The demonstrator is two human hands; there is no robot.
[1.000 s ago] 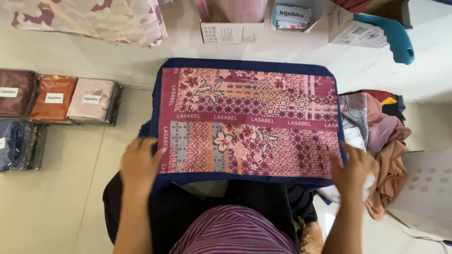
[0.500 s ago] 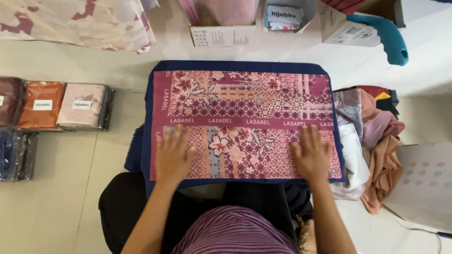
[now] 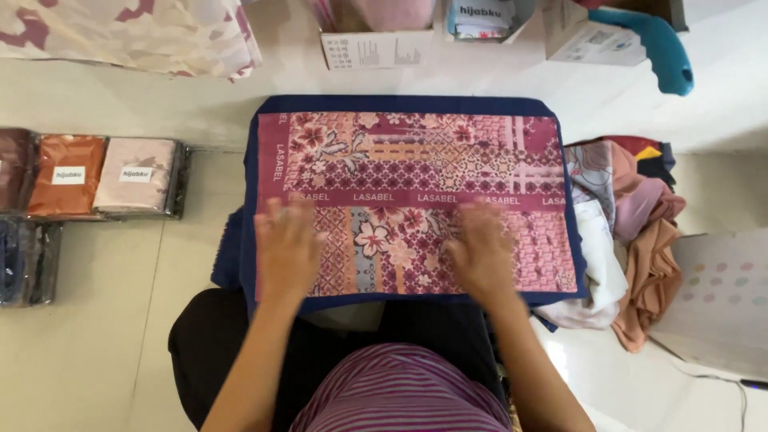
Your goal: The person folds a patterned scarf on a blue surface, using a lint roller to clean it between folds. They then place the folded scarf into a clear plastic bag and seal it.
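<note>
Broadly, a folded patterned cloth lay flat across the person's lap, its far half reaching out over the pale floor, and covered most of the centre of the view. Judged step: pressing the fold flat. To do this well, both palms would need to bear evenly and travel outward from the middle toward the side edges, so that trapped air and creases go out at the border rather than bunch under the wrists; the navy margin should be kept even on all sides as a check that the layers stayed square.

The cloth was a wide rectangle with a dark navy border around a printed panel of maroon, pink and peach. The print mixed large flowers, lattice squares and plaid patches, with a lettered band running across the middle and another down the left side. No obvious wrinkles showed on the upper half; the near edge hung slightly over the person's dark trousers.

The left hand rested palm down on the near left part of the panel, fingers spread and released, grasping nothing. The right hand lay likewise on the near right part, fingers extended and flat, somewhat blurred.
</note>
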